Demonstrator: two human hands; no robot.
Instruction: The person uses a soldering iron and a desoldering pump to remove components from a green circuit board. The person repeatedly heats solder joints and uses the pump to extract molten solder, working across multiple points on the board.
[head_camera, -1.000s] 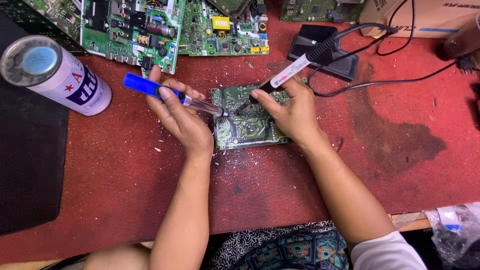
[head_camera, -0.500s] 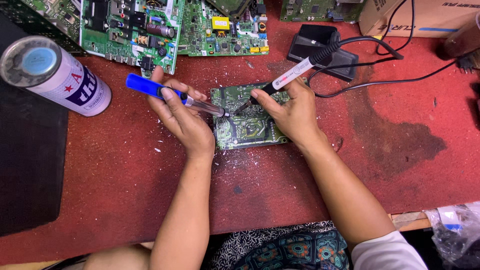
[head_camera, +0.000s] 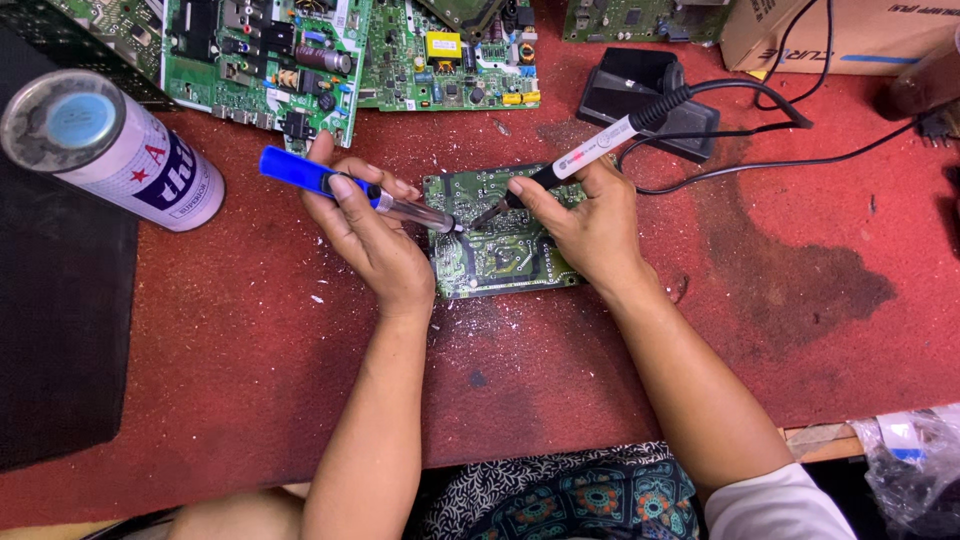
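Head view, looking down on a desk (head_camera: 250, 380) covered in worn red felt-like material. At centre lies a small green printed circuit board (head_camera: 505, 250), solder side up, flat on the red surface and flecked with pale debris. The left hand (head_camera: 365, 235) is closed around a blue-handled desoldering pump with a clear barrel (head_camera: 355, 190); the blue end projects up and to the left past the thumb, and the clear nozzle points right, its tip resting at the board's left edge. The right hand (head_camera: 590, 225) is closed in a pen-like grip on a soldering iron with a white and black handle (head_camera: 590, 155); its dark tip slants down to the left and meets the board's upper middle, just beside the pump's nozzle. A black cable (head_camera: 790, 110) runs from the rear of the iron across the desk to the right.

Surroundings: a black soldering iron stand (head_camera: 640, 95) sits behind the right hand. Larger green circuit boards populated with components (head_camera: 330, 50) lie along the far edge. A cylindrical white spray can with blue and red print (head_camera: 115, 150) lies on its side at far left, partly over a black slab (head_camera: 60, 330). A brown cardboard box (head_camera: 840, 35) occupies the upper right corner, and a dark stain (head_camera: 800, 290) marks the red covering to the right of the forearm.
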